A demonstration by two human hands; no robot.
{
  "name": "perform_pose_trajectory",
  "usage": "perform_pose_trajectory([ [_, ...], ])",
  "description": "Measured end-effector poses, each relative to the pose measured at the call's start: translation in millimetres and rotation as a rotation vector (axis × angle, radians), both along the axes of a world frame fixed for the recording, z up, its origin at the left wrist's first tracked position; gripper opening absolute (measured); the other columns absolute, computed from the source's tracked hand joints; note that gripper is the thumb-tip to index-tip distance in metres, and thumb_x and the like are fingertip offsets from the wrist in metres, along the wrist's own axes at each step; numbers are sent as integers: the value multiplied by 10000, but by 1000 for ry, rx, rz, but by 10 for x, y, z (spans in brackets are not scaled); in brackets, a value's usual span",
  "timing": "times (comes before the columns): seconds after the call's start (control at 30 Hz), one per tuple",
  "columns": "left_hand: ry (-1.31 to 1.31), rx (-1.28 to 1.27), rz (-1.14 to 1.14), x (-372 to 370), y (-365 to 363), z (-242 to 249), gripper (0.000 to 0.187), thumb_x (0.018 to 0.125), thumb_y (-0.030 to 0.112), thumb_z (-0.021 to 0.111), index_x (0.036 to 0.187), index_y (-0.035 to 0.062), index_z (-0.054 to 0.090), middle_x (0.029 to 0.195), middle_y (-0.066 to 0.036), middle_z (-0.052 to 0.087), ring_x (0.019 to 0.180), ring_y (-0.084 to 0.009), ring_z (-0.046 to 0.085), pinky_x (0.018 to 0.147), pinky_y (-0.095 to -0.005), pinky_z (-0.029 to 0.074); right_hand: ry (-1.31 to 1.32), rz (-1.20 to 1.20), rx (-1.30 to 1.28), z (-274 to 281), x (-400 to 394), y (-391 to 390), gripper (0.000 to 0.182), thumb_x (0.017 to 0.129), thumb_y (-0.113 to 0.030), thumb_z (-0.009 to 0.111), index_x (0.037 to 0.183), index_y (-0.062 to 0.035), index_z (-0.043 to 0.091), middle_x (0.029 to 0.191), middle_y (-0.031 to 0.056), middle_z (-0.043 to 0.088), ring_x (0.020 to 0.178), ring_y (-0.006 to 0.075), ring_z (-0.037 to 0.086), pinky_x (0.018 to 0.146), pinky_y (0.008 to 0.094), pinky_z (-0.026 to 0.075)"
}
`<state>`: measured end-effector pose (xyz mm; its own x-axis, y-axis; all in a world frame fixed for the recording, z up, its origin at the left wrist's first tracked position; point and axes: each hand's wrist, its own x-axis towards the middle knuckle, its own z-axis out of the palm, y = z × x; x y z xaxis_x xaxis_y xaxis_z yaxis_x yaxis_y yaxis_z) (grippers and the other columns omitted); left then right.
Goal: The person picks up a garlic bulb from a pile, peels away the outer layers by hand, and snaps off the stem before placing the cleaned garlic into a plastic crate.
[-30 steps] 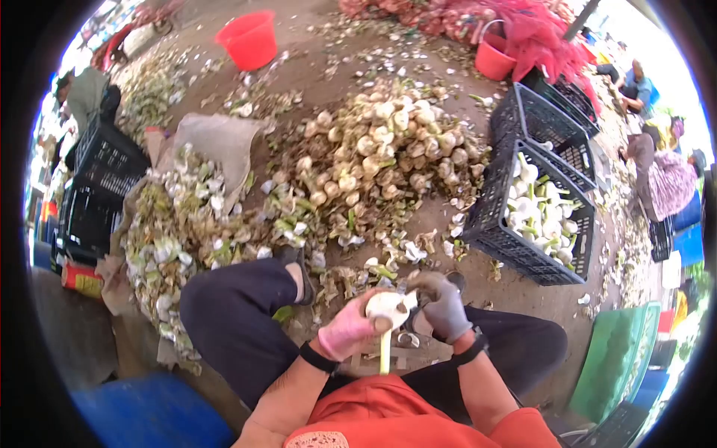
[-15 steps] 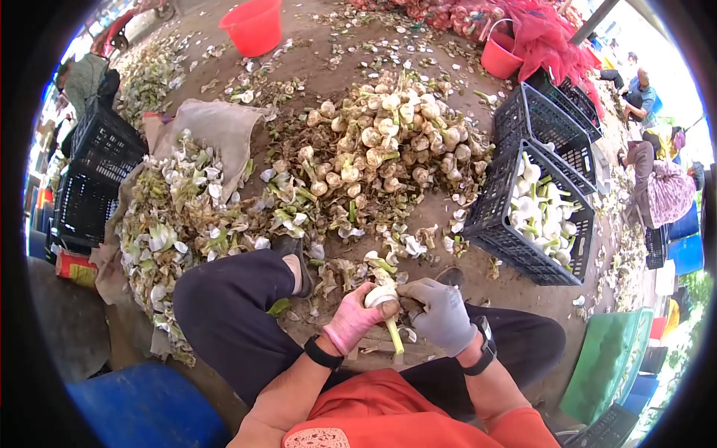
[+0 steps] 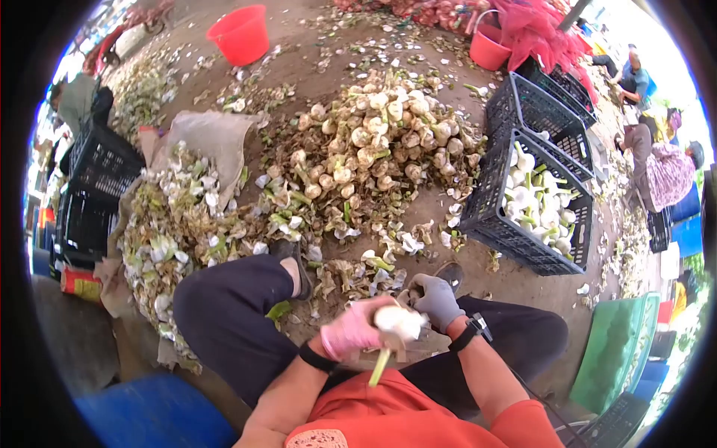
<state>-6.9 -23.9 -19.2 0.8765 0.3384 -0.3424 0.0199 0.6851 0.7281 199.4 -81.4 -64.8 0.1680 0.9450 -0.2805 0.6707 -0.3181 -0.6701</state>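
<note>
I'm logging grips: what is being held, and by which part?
The left hand holds a garlic bulb by its side; the stem hangs free.

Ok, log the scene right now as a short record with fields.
left hand: pink glove, gripping garlic bulb, stalk downward
right hand: grey glove, close to bulb; contact unclear
ahead: brownish garlic pile on ground
right side: black crate holding white, green-stalked bulbs
beyond pile: red bucket at left, another at right
</note>
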Motion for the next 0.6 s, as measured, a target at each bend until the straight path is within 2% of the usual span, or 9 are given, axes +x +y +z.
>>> perform_pose_trajectory([
  [0.03, 23, -154, 121, -14, 16, 11, 544, 647, 125, 866, 1104, 42, 583, 1030, -30, 647, 940, -113, 602, 839, -264, 496, 103, -7, 20, 16, 6, -54, 178, 708, -14, 636, 883, -35, 663, 878, 161, 652, 830, 333, 632, 713, 362, 496],
  [0.1, 64, -101, 174, -27, 44, 5, 570, 640, 144, 877, 1109, 42, 570, 1013, -30, 644, 919, -112, 604, 837, -266, 497, 161, 40, 207, 117, -4, -29, 268, 714, 39, 625, 970, -27, 667, 958, 149, 648, 910, 311, 623, 775, 345, 494],
  [0.2, 191, 64, 207, -27, 31, -199, 591, 660, 141, 869, 1145, 54, 543, 1024, -33, 634, 927, -122, 604, 828, -273, 510, 678, -98, 165, 572, -84, -4, 304, 764, 56, 614, 1047, -47, 656, 1014, 128, 624, 933, 293, 621, 818, 355, 496],
  [0.23, 188, 60, 211, -21, 26, -194, 591, 660, 141, 869, 1145, 54, 543, 1024, -33, 634, 927, -122, 604, 828, -273, 510, 676, -94, 161, 737, -137, 9, 304, 764, 56, 614, 1047, -47, 656, 1014, 128, 624, 933, 293, 621, 818, 355, 496],
  [0.3, 293, 148, 156, 5, 39, -131, 539, 671, 128, 858, 1115, 55, 560, 943, 7, 608, 844, -86, 563, 762, -252, 496, 278, 242, 296, 927, -224, 45, 294, 750, 15, 663, 1035, -54, 657, 980, 129, 622, 906, 299, 624, 798, 344, 505],
  [0.33, 330, 163, 169, 31, 27, -73, 481, 679, 124, 848, 1070, 51, 577, 874, 28, 579, 784, -71, 528, 717, -248, 483, 176, 245, 284, 872, -248, 24, 244, 760, -63, 681, 1003, -74, 658, 946, 116, 623, 854, 313, 630, 749, 360, 514],
  [0.43, 362, 110, 131, -2, 28, -70, 459, 675, 134, 850, 1040, 48, 585, 858, 23, 583, 768, -67, 527, 706, -250, 487, -31, 358, 316, 840, -268, 26, 194, 753, -37, 675, 947, -55, 669, 910, 118, 644, 759, 282, 654, 673, 333, 525],
  [0.47, 452, 132, 30, -2, 68, -91, 577, 630, 137, 879, 1085, 1, 551, 952, -33, 642, 850, -101, 591, 783, -271, 512, -30, 364, 313, 839, -272, 27, 194, 753, -37, 675, 947, -55, 669, 910, 118, 644, 759, 282, 654, 673, 333, 525],
  [0.6, 448, 210, -41, 2, 53, -70, 569, 629, 124, 869, 1086, 3, 552, 920, -30, 638, 832, -102, 588, 773, -270, 512, -40, 408, 198, 855, -246, 16, 123, 759, -98, 652, 878, -72, 635, 866, 114, 631, 737, 315, 630, 648, 385, 507],
])
